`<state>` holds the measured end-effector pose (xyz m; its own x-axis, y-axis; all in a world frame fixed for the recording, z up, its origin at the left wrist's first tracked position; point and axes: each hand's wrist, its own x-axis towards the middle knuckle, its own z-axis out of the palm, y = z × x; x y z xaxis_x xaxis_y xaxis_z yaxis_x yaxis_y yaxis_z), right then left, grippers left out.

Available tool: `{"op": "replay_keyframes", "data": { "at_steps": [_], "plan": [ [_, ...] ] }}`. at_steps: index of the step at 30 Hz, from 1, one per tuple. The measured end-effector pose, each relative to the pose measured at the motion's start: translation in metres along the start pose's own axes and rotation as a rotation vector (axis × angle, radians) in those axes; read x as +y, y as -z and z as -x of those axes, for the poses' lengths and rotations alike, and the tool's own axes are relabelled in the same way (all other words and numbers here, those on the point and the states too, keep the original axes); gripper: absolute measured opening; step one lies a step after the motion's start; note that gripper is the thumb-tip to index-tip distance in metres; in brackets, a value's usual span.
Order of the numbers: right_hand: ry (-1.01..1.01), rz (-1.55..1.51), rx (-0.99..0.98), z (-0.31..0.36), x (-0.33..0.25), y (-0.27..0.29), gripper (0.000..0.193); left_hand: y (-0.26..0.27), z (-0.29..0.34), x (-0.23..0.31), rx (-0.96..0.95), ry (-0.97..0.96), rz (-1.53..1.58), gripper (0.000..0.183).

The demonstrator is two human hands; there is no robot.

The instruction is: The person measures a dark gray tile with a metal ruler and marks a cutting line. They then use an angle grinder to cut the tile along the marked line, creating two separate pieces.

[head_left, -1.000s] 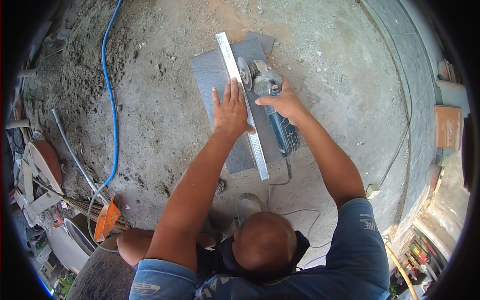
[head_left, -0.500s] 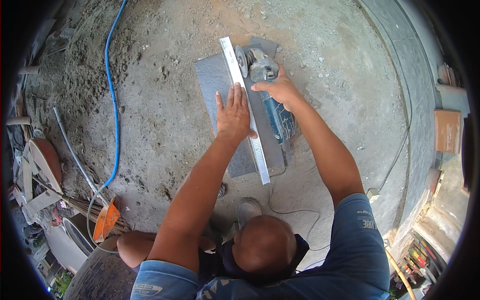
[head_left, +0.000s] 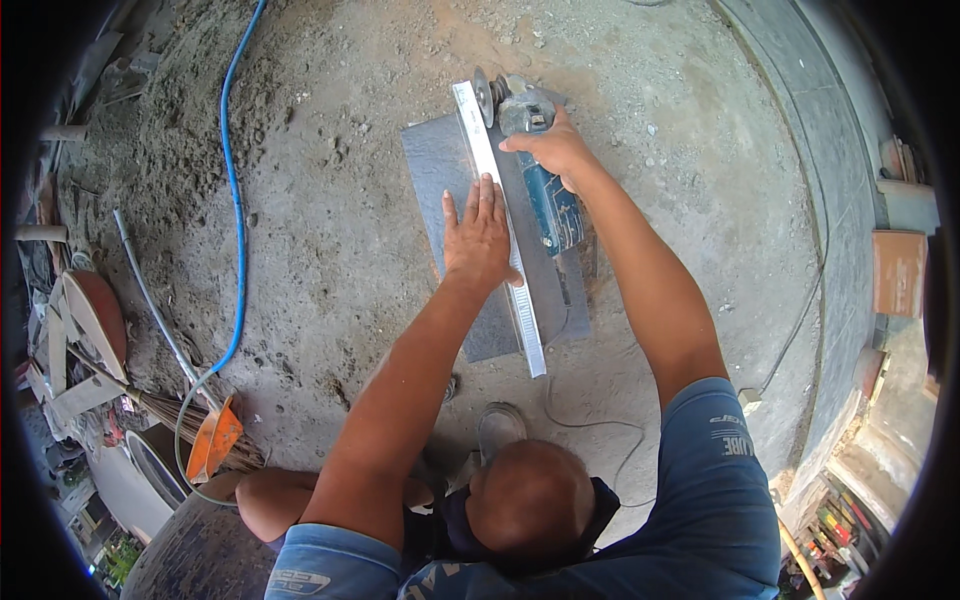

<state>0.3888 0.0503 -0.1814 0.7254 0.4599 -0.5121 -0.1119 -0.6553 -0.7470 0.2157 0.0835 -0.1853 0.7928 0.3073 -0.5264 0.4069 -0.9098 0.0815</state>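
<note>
My left hand (head_left: 477,240) lies flat with its fingers spread, pressing a white metal straightedge (head_left: 531,345) onto a dark grey tile (head_left: 428,165). The thumb reaches across to the strip's right side. On the right, my right hand (head_left: 562,152) is closed around the head end of a blue angle grinder (head_left: 548,205). The grinder's cutting disc (head_left: 484,97) stands upright beside the far end of the straightedge, on its right. Whether the disc touches the tile or is turning, I cannot tell. The grinder's body points back toward me over the tile.
A blue hose (head_left: 231,180) runs along the left over rough concrete and loose dirt. A grey power cord (head_left: 600,424) curls near my shoe (head_left: 500,428). An orange scoop-like piece (head_left: 214,440) lies at lower left. A wall edge (head_left: 850,200) borders the right.
My right hand has moved the grinder away from me along the straightedge, to its far end. My left hand stays pressed on the strip. The whole view has shifted slightly.
</note>
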Motion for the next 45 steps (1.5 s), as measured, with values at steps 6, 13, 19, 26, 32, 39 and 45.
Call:
{"op": "replay_keyframes", "data": {
  "at_steps": [6,13,19,26,32,39,45],
  "plan": [
    [0.054,0.046,0.040,-0.028,-0.002,-0.003,0.120,0.002,0.001,0.005,-0.003,0.000,-0.021,0.142],
    [0.132,-0.292,0.033,0.034,0.005,0.046,0.111,0.002,0.003,0.004,0.001,0.011,-0.053,0.141],
    [0.081,-0.469,0.176,0.149,0.068,0.109,0.094,-0.010,-0.003,0.002,0.175,0.036,0.225,0.119],
    [-0.065,-0.600,0.323,0.278,0.175,0.135,0.080,-0.050,-0.020,0.011,0.433,0.260,0.505,0.062],
    [-0.176,-0.630,0.363,0.351,0.228,0.148,0.078,-0.050,-0.004,-0.073,0.643,0.196,0.736,0.058],
    [-0.165,-0.638,0.375,0.363,0.218,0.151,0.062,-0.073,0.067,-0.266,0.684,0.224,0.394,0.063],
    [-0.154,-0.565,0.329,0.340,0.191,0.165,0.056,-0.149,0.139,-0.315,0.443,0.301,0.382,0.058]
  ]
}}
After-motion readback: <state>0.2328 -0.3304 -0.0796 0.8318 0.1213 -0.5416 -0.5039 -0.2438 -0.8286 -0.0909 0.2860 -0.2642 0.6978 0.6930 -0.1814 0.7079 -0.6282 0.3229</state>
